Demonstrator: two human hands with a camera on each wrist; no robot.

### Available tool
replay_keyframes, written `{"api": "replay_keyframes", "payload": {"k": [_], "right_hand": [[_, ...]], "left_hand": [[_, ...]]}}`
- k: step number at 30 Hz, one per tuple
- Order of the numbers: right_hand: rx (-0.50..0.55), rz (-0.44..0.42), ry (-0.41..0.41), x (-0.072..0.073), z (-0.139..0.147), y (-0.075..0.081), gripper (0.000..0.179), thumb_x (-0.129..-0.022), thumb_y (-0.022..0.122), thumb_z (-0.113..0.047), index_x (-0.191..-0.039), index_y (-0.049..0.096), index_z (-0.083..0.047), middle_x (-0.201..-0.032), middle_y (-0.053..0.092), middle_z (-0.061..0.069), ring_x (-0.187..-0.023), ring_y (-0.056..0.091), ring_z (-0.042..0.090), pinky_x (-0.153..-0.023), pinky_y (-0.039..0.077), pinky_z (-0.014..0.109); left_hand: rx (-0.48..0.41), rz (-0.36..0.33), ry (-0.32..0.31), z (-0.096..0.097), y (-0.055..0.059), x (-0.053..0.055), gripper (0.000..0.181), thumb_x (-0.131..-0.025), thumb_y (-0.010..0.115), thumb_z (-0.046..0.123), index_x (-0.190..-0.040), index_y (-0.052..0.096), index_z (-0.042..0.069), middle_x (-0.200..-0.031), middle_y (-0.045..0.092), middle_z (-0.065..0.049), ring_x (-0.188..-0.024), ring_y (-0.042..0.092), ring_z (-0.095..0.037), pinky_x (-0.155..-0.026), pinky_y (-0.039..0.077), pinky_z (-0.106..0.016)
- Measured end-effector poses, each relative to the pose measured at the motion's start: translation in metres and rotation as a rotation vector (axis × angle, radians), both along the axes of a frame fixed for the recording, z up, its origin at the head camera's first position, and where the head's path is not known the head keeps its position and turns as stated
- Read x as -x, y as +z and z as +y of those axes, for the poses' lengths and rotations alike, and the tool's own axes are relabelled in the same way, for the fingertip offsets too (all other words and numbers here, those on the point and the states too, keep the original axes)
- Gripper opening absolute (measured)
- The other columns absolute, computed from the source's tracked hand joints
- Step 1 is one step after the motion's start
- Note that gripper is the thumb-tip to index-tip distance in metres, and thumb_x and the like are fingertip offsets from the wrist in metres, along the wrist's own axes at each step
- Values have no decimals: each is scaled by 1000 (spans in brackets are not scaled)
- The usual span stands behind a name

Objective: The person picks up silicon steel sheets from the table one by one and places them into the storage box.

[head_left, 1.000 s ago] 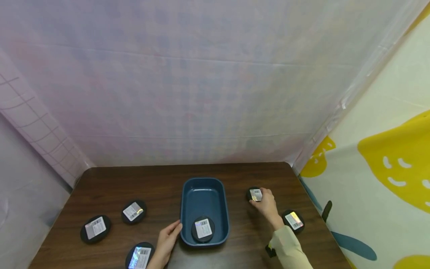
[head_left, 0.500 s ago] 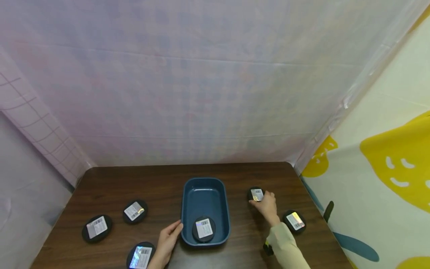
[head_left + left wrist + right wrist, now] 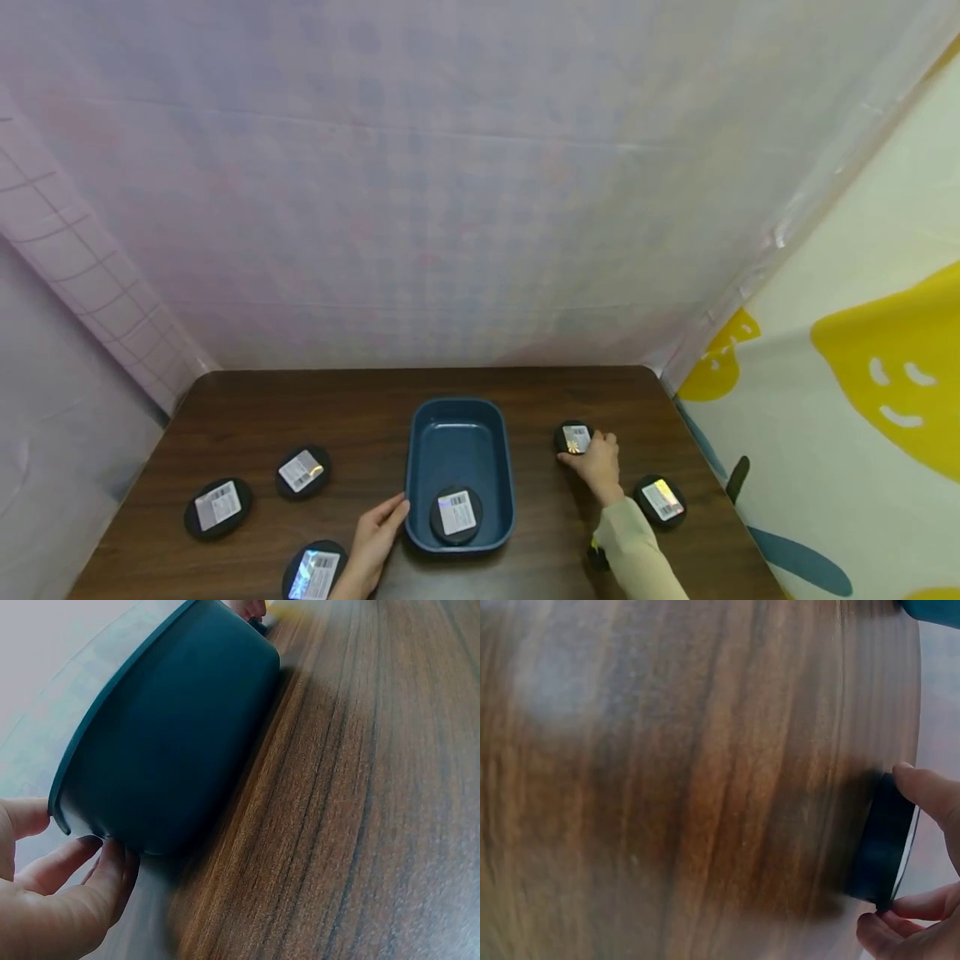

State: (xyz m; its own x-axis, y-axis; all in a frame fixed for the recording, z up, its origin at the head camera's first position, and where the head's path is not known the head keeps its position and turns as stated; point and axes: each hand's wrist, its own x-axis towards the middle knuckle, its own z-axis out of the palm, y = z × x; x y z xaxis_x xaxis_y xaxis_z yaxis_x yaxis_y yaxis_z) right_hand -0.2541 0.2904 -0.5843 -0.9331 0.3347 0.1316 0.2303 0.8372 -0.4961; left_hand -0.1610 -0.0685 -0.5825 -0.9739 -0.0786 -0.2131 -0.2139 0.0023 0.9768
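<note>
Both hands are pinching: my left hand (image 3: pixel 371 540) has the tray (image 3: pixel 457 450) by its left rim, my right hand (image 3: pixel 598 467) a disc (image 3: pixel 576 437) by its side. That disc sits right of the tray, well apart; whether it touches the table (image 3: pixel 542 508) I cannot tell. With only fingers and thumb on its edge, a loose pinch could let it slip. Near my sleeve (image 3: pixel 637 546) lies another disc (image 3: pixel 660 502), which a careless swing might nudge; a tug on the tray could slide the inner disc (image 3: pixel 456 515).
</note>
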Motion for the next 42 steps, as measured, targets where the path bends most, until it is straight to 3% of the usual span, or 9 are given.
{"api": "replay_keyframes", "payload": {"k": [18, 26, 32, 37, 42], "right_hand": [[55, 20, -27, 5, 0, 0, 74, -61, 86, -28, -105, 50, 20, -98, 43, 33, -94, 45, 51, -78, 45, 56], [90, 25, -52, 5, 1, -2, 76, -58, 87, -27, -108, 51, 19, -99, 44, 33, -95, 46, 51, -78, 44, 56], [111, 40, -51, 4, 2, -3, 78, -58, 87, -26, -111, 51, 19, -100, 45, 33, -96, 46, 51, -80, 44, 57], [112, 55, -43, 4, 3, 1, 80, -57, 87, -26, -113, 51, 18, -102, 45, 32, -98, 46, 50, -81, 43, 56], [94, 107, -17, 4, 2, 15, 80, -56, 88, -26, -112, 51, 17, -102, 45, 32, -98, 46, 49, -79, 45, 55]], "left_hand": [[-1, 16, 4, 0, -2, 0, 40, -93, 55, 10, -122, 50, -17, -125, 51, -32, -112, 51, -31, -88, 48, -31], [-7, 14, -1, 0, 0, -1, 39, -93, 55, 9, -122, 50, -17, -124, 52, -32, -106, 56, -22, -84, 49, -25], [10, 15, 0, 0, 0, 0, 39, -93, 55, 10, -122, 51, -17, -124, 52, -31, -111, 53, -28, -87, 48, -28], [16, 6, -3, -1, -1, 1, 41, -94, 55, 13, -123, 50, -16, -125, 51, -32, -115, 50, -33, -90, 47, -36], [6, 1, -1, -1, -2, 1, 42, -93, 56, 13, -123, 50, -16, -125, 51, -32, -111, 53, -29, -87, 49, -32]]}}
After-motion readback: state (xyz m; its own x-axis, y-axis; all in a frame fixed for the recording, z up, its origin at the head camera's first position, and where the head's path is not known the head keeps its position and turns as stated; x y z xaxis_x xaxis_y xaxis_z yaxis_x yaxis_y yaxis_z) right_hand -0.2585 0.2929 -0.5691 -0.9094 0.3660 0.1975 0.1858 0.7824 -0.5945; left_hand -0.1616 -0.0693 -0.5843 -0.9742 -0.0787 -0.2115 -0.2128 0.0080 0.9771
